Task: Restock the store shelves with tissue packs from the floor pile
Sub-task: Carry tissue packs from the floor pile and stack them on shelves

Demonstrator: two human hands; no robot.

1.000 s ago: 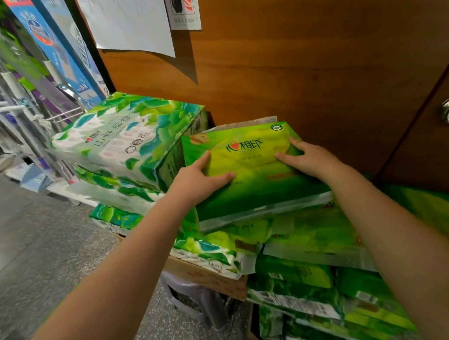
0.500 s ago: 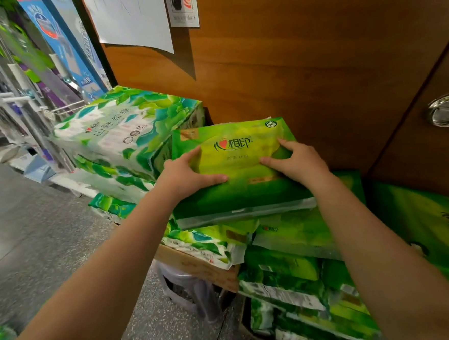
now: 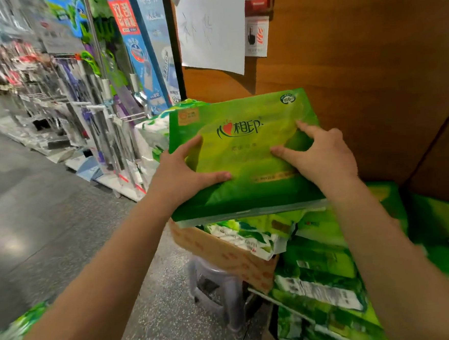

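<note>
The wooden wall (image 3: 357, 67) fills the right of my view, with a sheet of paper (image 3: 212, 32) taped to it. To my left the aisle floor (image 3: 35, 209) runs along racks of hanging goods (image 3: 80, 100), blurred now because my head has swung that way; a second ago I was looking squarely at the pile. Below me sits the pile of green tissue packs (image 3: 317, 264), stacked against the foot of the wall, part of it in a cardboard box (image 3: 224, 252) that rests on a small plastic stool (image 3: 218, 289).

The pack I am after, a flat green tissue pack (image 3: 243, 155), has come up off the pile. Before, it lay on the top packs beside a patterned bundle; now its near edge hangs clear above the box and the whole pack is tilted toward me.

My left hand (image 3: 181, 173) grips the pack's left edge, thumb lying across the top face, the other fingers hidden beneath. My right hand (image 3: 320, 155) holds the right side, fingers curled and pressing into the soft wrapping on top.

So I judge the pickup is done and the carry is starting: next I turn left toward the shelves. The wrapping is slippery and the pack soft, so both hands should stay on.
</note>
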